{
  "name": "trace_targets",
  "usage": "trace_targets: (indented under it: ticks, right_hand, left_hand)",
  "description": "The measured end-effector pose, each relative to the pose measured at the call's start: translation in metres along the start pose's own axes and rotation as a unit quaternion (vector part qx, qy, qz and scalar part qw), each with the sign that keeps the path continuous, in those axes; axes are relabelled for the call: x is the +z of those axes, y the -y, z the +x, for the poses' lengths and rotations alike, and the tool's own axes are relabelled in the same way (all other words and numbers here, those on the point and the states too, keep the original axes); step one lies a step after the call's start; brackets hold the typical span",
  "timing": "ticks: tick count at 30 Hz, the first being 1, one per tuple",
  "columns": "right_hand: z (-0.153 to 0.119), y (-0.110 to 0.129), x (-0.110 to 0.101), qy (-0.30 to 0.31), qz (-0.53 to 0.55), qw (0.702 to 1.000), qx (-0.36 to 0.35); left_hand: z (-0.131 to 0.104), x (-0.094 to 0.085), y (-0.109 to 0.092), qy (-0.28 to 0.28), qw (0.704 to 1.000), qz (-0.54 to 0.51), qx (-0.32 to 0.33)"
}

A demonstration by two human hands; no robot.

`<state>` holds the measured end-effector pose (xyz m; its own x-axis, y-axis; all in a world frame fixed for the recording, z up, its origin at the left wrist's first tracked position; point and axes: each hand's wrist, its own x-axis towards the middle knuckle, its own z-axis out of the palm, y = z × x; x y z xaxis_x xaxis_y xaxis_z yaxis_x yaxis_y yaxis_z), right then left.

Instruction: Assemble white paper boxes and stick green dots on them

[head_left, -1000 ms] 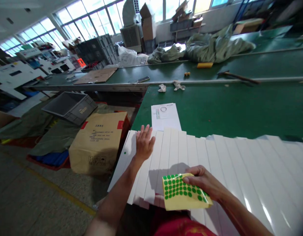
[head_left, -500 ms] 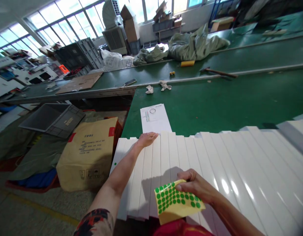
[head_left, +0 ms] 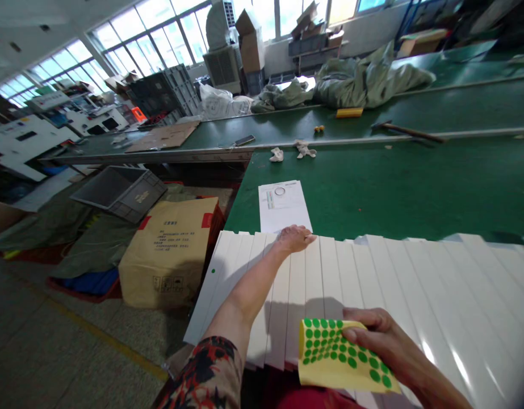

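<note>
White flat boxes (head_left: 376, 267) stand side by side in a long row along the near edge of the green table. My left hand (head_left: 294, 238) rests on their far ends, its fingers close together; whether anything is under the fingertips is hidden. In my right hand (head_left: 372, 332) is a yellow sheet of round green stickers (head_left: 330, 355), pinched at its upper right part, above the near part of the row. One green dot (head_left: 213, 271) sits on a box at the left end. Just beyond my left hand lies a printed paper (head_left: 284, 207).
Behind the paper, crumpled white scraps (head_left: 305, 150) lie on the green table (head_left: 372, 187). A hammer-like tool (head_left: 410, 132) is farther back. On the left are a large brown carton (head_left: 168, 250) and a grey crate (head_left: 121, 193).
The view has shifted, so most things appear farther right. My left hand has moved rightward along the far ends of the boxes. The sticker sheet remains in my right hand.
</note>
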<state>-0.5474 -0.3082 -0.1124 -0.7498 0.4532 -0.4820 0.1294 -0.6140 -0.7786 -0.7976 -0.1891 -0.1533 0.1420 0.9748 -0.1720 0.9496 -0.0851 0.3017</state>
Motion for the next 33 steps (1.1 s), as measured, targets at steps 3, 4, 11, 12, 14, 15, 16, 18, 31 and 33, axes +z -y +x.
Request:
trace_targets:
  ticks: [3, 4, 11, 12, 14, 15, 16, 18, 31, 33]
  right_hand:
    - [-0.003, -0.001, -0.005, 0.001, -0.003, 1.000, -0.001]
    - [-0.004, -0.001, -0.006, -0.001, -0.004, 1.000, -0.003]
    - [-0.017, -0.008, -0.017, -0.024, 0.036, 0.999, -0.031]
    - [-0.018, -0.008, -0.017, -0.023, 0.046, 0.998, -0.032]
    - [-0.020, -0.008, -0.019, -0.025, 0.061, 0.997, -0.037]
    - [-0.021, -0.008, -0.019, -0.029, 0.067, 0.996, -0.042]
    - [-0.023, -0.007, -0.020, -0.034, 0.072, 0.996, -0.047]
    - [-0.028, -0.006, -0.022, -0.043, 0.079, 0.995, -0.053]
    - [-0.082, -0.016, -0.053, -0.106, 0.124, 0.981, -0.101]
    - [-0.089, -0.019, -0.060, -0.108, 0.129, 0.980, -0.109]
  left_hand:
    - [-0.008, -0.006, 0.007, -0.007, 1.000, 0.013, 0.004]
    - [-0.012, -0.008, 0.012, -0.015, 1.000, 0.017, 0.001]
    - [-0.051, -0.008, 0.056, -0.043, 0.995, 0.043, -0.073]
    - [-0.054, -0.007, 0.059, -0.046, 0.995, 0.044, -0.075]
    - [-0.056, -0.006, 0.060, -0.049, 0.995, 0.045, -0.073]
    - [-0.053, -0.006, 0.059, -0.051, 0.995, 0.044, -0.071]
    - [-0.049, -0.007, 0.055, -0.056, 0.995, 0.044, -0.070]
    - [-0.035, -0.008, 0.043, -0.069, 0.995, 0.042, -0.067]
    - [-0.006, 0.004, -0.021, -0.037, 0.998, 0.035, -0.032]
    - [0.003, 0.000, -0.034, -0.044, 0.998, 0.035, -0.039]
